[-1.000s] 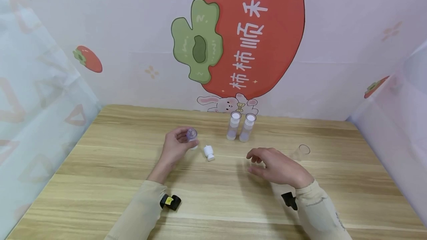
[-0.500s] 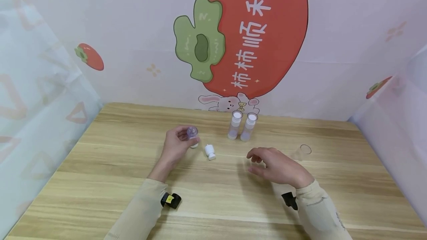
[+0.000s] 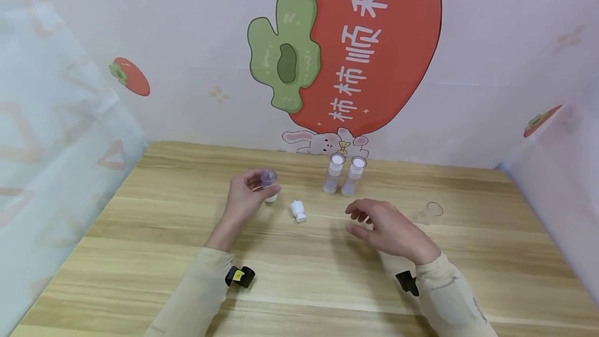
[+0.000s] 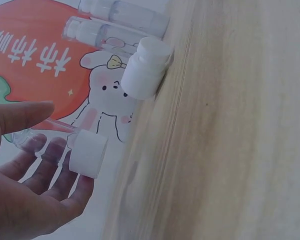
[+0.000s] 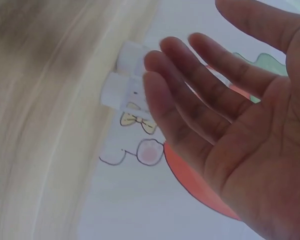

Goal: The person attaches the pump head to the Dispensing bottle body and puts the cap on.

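Observation:
In the head view my left hand [image 3: 245, 195] holds a small clear bottle with a white base [image 3: 269, 178] by its side, thumb in front and fingers behind. The left wrist view shows the white base [image 4: 88, 154] beyond the fingertips. A white pump-head-like piece [image 3: 298, 212] stands on the table to the right of that hand, its narrower end down. My right hand [image 3: 388, 227] hovers over the table with loosely bent fingers, holding nothing; its palm and fingers show in the right wrist view.
Two clear bottles with white tops and bases [image 3: 334, 173] [image 3: 354, 176] stand side by side near the back wall. Right of my right hand is a transparent, cup-like cap [image 3: 434, 209], faint against the wood. The printed wall sheet [image 3: 206, 118] rises behind the wooden table [image 3: 154, 212].
The head view has shifted a little, so the scene sits slightly farther right. My left hand has moved the bottle slightly away from the white piece. My right hand stays nearly in place.

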Demonstrator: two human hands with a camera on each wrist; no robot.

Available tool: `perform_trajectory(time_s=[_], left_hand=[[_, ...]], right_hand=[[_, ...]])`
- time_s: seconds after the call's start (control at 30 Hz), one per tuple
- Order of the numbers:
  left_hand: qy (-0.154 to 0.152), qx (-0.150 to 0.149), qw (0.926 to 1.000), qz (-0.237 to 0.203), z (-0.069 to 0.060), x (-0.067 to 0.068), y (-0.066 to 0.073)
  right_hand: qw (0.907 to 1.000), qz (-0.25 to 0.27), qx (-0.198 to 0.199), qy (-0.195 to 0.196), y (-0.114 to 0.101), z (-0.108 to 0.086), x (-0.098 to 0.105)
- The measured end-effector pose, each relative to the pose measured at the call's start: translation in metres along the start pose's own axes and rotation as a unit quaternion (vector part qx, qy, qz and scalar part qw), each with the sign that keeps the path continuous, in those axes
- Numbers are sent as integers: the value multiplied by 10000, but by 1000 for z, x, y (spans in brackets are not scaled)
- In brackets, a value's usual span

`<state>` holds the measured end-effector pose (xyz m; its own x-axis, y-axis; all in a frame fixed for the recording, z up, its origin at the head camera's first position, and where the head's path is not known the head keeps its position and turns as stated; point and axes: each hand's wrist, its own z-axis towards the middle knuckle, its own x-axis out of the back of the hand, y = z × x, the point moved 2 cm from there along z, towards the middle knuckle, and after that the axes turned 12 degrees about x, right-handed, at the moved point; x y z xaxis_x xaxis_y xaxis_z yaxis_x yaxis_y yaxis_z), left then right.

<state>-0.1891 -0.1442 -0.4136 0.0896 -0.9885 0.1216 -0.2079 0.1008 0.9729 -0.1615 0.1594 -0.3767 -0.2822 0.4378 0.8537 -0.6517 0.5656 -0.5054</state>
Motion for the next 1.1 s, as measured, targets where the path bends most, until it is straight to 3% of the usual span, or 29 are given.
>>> perform_trajectory(time_s=[0.5, 1.1], left_hand=[[127, -43, 9999, 37, -1, 0, 5], [143, -29, 9999, 4, -1, -2, 2]], right_hand=[[9996, 163, -140, 189, -7, 24, -12], [9937, 361, -1046, 191, -15, 66, -33]])
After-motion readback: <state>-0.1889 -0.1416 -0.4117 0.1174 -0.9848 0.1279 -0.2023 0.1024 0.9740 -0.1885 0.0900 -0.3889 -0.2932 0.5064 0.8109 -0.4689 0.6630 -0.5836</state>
